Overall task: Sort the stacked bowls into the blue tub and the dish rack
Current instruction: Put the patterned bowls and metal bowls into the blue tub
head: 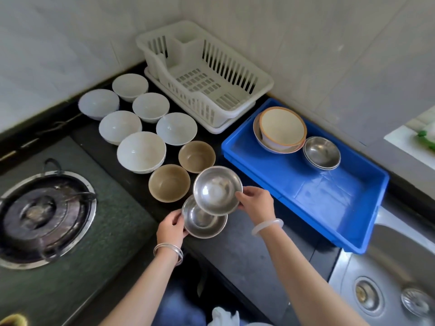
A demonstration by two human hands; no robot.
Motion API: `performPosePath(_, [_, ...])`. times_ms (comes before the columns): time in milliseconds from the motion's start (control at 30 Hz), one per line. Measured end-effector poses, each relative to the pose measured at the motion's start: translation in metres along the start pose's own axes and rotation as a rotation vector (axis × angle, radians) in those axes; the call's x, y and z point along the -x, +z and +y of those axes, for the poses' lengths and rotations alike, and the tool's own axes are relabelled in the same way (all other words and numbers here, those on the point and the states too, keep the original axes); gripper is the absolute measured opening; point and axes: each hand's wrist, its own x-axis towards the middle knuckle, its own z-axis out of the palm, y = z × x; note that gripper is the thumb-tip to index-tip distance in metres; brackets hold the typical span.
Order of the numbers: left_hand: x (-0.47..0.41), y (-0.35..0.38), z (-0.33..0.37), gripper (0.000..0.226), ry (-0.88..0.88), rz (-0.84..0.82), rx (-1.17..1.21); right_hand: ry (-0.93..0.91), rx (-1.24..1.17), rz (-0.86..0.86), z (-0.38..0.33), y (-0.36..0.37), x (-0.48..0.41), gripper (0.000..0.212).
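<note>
The rectangular blue plastic tub (329, 198) holds steel bowls at its far end; the white slotted dish rack (204, 74) sits empty. The right hand (255, 202) pinches a tilted round steel bowl (217, 190) by its rim and could let it slip. The left hand (170, 225) grips the lower steel bowl (203, 223).

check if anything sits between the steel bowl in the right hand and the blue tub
Nothing visible does. The round steel bowl in the right hand is raised beside the blue plastic tub, whose near floor is bare.
</note>
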Motion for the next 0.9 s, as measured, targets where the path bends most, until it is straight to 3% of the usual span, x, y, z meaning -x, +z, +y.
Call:
performPosePath(233, [0.001,0.001,0.008,0.018,-0.083,-0.032,0.126,-0.015,0.352,-0.017,0.011,0.014,0.016,0.015])
performPosePath(433, [0.003,0.002,0.005,0.022,-0.011,-0.081,0.027,0.009,0.436,-0.049,0.019,0.02,0.016,0.011])
performPosePath(533, [0.003,0.001,0.004,0.024,-0.019,-0.089,-0.002,0.016,0.42,-0.044,0.024,0.022,0.015,0.005])
performPosePath(667, [0.002,0.001,0.005,0.021,-0.042,-0.103,-0.014,0.049,0.368,-0.078,0.031,0.023,0.011,0.024])
performPosePath(800, [0.002,0.003,0.008,0.031,-0.072,-0.104,-0.038,0.267,0.055,-0.202,0.033,0.023,0.007,0.033])
performPosePath(900, [0.003,0.007,0.015,0.031,-0.055,-0.122,-0.081,0.285,-0.015,-0.216,0.033,0.018,0.007,0.031])
